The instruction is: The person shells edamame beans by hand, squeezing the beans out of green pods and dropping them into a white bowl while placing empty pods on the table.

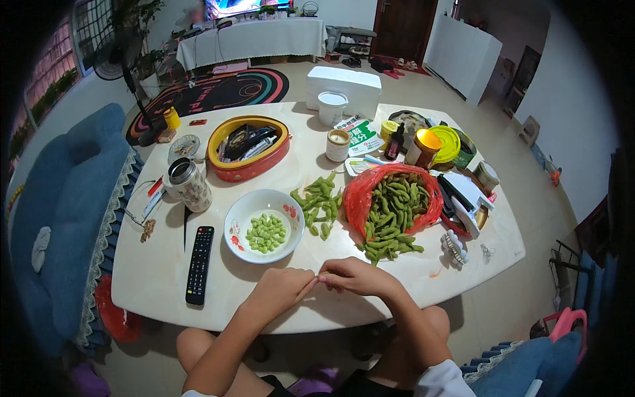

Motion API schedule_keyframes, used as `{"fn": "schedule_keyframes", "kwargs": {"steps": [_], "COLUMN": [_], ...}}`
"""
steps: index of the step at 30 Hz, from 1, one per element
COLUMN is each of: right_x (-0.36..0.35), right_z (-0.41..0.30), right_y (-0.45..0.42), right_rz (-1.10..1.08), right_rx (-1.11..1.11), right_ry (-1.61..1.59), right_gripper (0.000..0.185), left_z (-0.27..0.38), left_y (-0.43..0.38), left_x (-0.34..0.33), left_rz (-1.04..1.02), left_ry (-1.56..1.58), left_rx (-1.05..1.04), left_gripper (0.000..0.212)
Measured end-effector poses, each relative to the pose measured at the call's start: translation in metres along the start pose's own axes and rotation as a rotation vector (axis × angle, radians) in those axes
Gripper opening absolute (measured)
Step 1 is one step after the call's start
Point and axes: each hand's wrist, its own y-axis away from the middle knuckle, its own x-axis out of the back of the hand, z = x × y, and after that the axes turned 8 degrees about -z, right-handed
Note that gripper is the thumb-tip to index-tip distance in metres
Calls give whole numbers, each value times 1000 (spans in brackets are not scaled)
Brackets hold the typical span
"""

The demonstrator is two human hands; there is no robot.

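My left hand and my right hand meet at the fingertips above the table's front edge, with a green soybean pod between them, mostly covered by the fingers. Just beyond my left hand stands a white enamel-style bowl with red flowers, and shelled green beans lie in its bottom. Right of the bowl is a loose pile of green pods. An open red plastic bag full of pods lies farther right, some spilling from its mouth toward my right hand.
Left of the bowl lie a black remote control and an uncapped patterned bottle. Behind are a red and yellow box, a candle jar and a white foam box. At right sit a hair claw and a cluttered tray.
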Motion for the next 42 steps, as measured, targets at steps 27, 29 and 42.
{"fn": "schedule_keyframes", "kwargs": {"steps": [27, 29, 42], "right_x": [-57, -58, -6], "right_z": [19, 22, 17], "right_y": [-10, -12, 10], "right_rz": [306, 452, 684], "right_rx": [247, 250, 314], "right_ry": [-446, -289, -561], "right_gripper": [34, 33, 28], "left_z": [3, 6, 4], "left_y": [8, 7, -71], "left_x": [-13, -23, -1], "left_rz": [389, 354, 390], "left_ry": [24, -11, -501], "left_rx": [-250, -284, -41], "left_gripper": [11, 12, 22]}}
